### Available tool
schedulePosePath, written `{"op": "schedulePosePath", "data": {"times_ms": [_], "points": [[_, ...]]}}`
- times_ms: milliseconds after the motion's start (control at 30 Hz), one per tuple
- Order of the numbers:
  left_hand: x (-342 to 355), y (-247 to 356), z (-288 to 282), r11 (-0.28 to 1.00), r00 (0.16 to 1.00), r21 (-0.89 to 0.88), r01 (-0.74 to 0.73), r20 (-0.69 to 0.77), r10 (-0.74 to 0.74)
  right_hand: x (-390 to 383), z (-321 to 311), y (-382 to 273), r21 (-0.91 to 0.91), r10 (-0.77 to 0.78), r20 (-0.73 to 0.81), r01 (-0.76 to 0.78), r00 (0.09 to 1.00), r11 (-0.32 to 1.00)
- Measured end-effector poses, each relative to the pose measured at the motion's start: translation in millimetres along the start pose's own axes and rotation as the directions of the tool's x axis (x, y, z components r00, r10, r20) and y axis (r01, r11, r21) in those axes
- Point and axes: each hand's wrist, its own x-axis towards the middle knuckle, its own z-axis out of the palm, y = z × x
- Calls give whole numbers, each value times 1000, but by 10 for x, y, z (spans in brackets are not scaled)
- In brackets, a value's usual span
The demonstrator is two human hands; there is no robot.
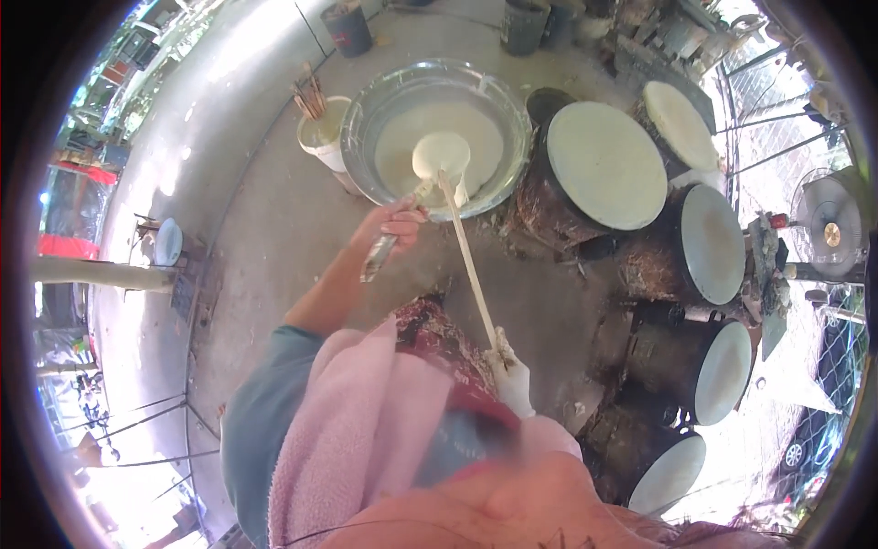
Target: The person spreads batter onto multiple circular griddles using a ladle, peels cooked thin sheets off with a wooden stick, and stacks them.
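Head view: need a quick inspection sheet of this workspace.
Surface: bare concrete floor, stained.
Job's things: metal basin of white batter; long-handled ladle over it; five round white-topped steamers in an arc at right.
Clutter: white bucket with sticks; dark buckets behind.
Grippers: left hand grips a metal tool; right hand, gloved, holds the ladle handle.
Cables: nothing seen.
Surroundings: wire fence, fan at right.

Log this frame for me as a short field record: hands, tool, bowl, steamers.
left hand: grips a metal handle near the bowl rim
right hand: gloved, holds the long wooden handle
ladle: coated white, over the batter
bowl: wide metal, holds white batter
steamers: five round cloth-topped pots arcing right
bucket: white, holds sticks
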Motion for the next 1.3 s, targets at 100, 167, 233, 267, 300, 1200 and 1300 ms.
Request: {"op": "schedulePosePath", "data": {"times_ms": [100,167,233,267,300,1200,1300], "points": [[-293,224,679,866,981,469,-174,157,112,-152,-153,-266,240,-149,-179,190,972,952],[-285,450,978,693,946,652,-306,291,144,-163,-123,-111,331,-117,-481,304,869,893],[-104,754,1141,792,954,536,-294,219,206,-49,-149,-65,396,-27,-572,304,820,866],[3,862,1203,842,966,473,-259,146,215,68,-161,89,447,43,-557,255,830,857],[82,966,1225,841,965,475,-260,149,214,123,-171,85,446,41,-559,259,828,857],[3441,-4056,1723,488,487,74,870,31,-873,-1426,-2356,2687,662,685,-715,453,141,598],[3957,-4466,2151,537,548,315,782,60,-834,-1446,-2982,2655,612,582,-787,371,202,698]]}}
